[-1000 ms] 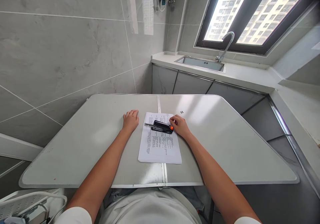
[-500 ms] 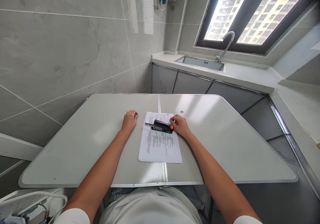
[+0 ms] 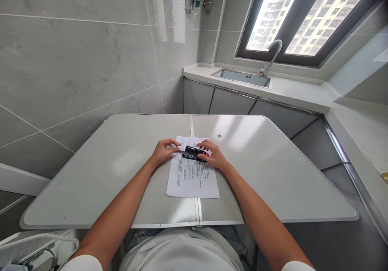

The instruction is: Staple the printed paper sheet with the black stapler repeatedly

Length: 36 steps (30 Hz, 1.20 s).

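A black stapler (image 3: 191, 151) with an orange-red spot at its right end lies on printed sheets of paper (image 3: 192, 182) at the middle of the table. From its left end a thin metal part sticks out, and the closed fingers of my left hand (image 3: 165, 150) are at that part's tip. What they pinch is too small to make out. My right hand (image 3: 212, 154) grips the stapler's right end, thumb on the near side and fingers on the far side. Two tiny grey staple pieces (image 3: 219, 135) lie on the table beyond the paper.
The pale folding table (image 3: 257, 174) has a metal seam down its middle. A white basket (image 3: 39, 246) stands low at the left, below the table edge. Behind are a counter with a sink (image 3: 242, 77), a faucet (image 3: 274, 57) and a window.
My left hand has moved right to the stapler's metal end. My right hand has shifted left and taken hold of the stapler's right end.
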Tool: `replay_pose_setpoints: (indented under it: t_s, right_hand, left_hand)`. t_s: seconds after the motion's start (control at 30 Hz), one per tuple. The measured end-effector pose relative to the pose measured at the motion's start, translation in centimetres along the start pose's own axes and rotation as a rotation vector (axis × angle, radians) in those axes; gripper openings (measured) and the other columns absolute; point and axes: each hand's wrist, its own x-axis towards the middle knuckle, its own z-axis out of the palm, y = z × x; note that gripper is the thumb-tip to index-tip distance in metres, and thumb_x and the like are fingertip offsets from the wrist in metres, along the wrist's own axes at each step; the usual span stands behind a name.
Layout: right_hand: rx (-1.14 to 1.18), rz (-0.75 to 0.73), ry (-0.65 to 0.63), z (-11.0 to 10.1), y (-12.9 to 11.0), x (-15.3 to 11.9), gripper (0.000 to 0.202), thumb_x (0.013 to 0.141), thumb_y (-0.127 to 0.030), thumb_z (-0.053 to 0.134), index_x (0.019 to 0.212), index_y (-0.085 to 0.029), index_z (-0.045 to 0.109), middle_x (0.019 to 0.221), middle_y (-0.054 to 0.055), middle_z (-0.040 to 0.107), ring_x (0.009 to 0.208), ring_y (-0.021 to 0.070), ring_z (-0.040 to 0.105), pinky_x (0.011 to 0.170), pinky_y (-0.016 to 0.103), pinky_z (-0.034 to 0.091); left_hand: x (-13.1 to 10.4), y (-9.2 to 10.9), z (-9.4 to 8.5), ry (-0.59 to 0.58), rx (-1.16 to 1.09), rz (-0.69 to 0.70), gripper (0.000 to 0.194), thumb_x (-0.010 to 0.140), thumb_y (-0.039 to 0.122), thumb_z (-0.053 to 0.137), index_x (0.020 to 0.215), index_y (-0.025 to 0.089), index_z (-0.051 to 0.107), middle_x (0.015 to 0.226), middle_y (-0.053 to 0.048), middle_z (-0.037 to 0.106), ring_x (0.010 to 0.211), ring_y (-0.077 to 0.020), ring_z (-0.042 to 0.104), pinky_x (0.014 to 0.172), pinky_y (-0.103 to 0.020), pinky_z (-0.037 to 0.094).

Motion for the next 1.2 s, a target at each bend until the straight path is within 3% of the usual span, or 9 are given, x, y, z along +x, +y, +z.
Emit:
replay_pose_setpoints:
  t_s: [0.13, 0.5, 0.77, 1.03, 1.2]
  right_hand:
    - [-0.002, -0.021, -0.122, 1.1, -0.4, -0.1, 0.061, 0.085, -0.050, 0.078, 0.139, -0.030, 0.058, 0.120, 0.009, 0.065, 0.111, 0.0288, 0.060, 0.096, 0.046, 0.052]
    - [-0.044, -0.019, -0.146, 1.4, -0.1, -0.1, 0.047, 0.089, -0.029, 0.071, 0.135, -0.028, 0.059, 0.116, 0.007, 0.065, 0.110, 0.0273, 0.060, 0.096, 0.044, 0.051]
    - [-0.074, -0.011, -0.138, 1.6, 0.3, -0.1, 0.044, 0.090, -0.030, 0.069, 0.133, -0.028, 0.061, 0.118, 0.008, 0.068, 0.111, 0.0285, 0.061, 0.097, 0.047, 0.051]
    - [-0.033, 0.012, -0.091, 1.3, 0.4, -0.2, 0.035, 0.091, -0.036, 0.070, 0.126, -0.028, 0.067, 0.113, 0.007, 0.071, 0.106, 0.0277, 0.063, 0.094, 0.047, 0.051]
    - [0.065, 0.059, -0.015, 0.6, 0.7, -0.4, 0.035, 0.088, -0.041, 0.074, 0.120, -0.027, 0.071, 0.107, 0.006, 0.073, 0.098, 0.0251, 0.066, 0.090, 0.042, 0.053]
  left_hand:
    - [-0.3, -0.3, 0.1, -0.132, -0.008, -0.025, 0.027, 0.080, 0.046, 0.081, 0.087, 0.021, 0.077, 0.105, -0.008, 0.080, 0.097, -0.0239, 0.072, 0.086, -0.036, 0.054]
    - [0.2, -1.2, 0.3, -0.138, 0.047, -0.024, 0.028, 0.077, 0.043, 0.081, 0.094, 0.021, 0.080, 0.098, -0.006, 0.079, 0.086, -0.0209, 0.068, 0.079, -0.034, 0.050]
    - [0.1, -1.4, 0.3, -0.158, 0.052, -0.034, 0.030, 0.077, 0.048, 0.080, 0.092, 0.022, 0.083, 0.096, -0.007, 0.081, 0.083, -0.0226, 0.070, 0.074, -0.034, 0.054]
    - [-0.1, -1.2, 0.1, -0.205, 0.046, 0.039, 0.031, 0.081, 0.049, 0.079, 0.095, 0.023, 0.084, 0.108, -0.009, 0.080, 0.097, -0.0253, 0.074, 0.090, -0.040, 0.059]
    - [0.0, -0.9, -1.0, -0.195, 0.171, 0.103, 0.025, 0.085, 0.049, 0.075, 0.086, 0.025, 0.082, 0.113, -0.008, 0.078, 0.104, -0.0255, 0.072, 0.097, -0.043, 0.058]
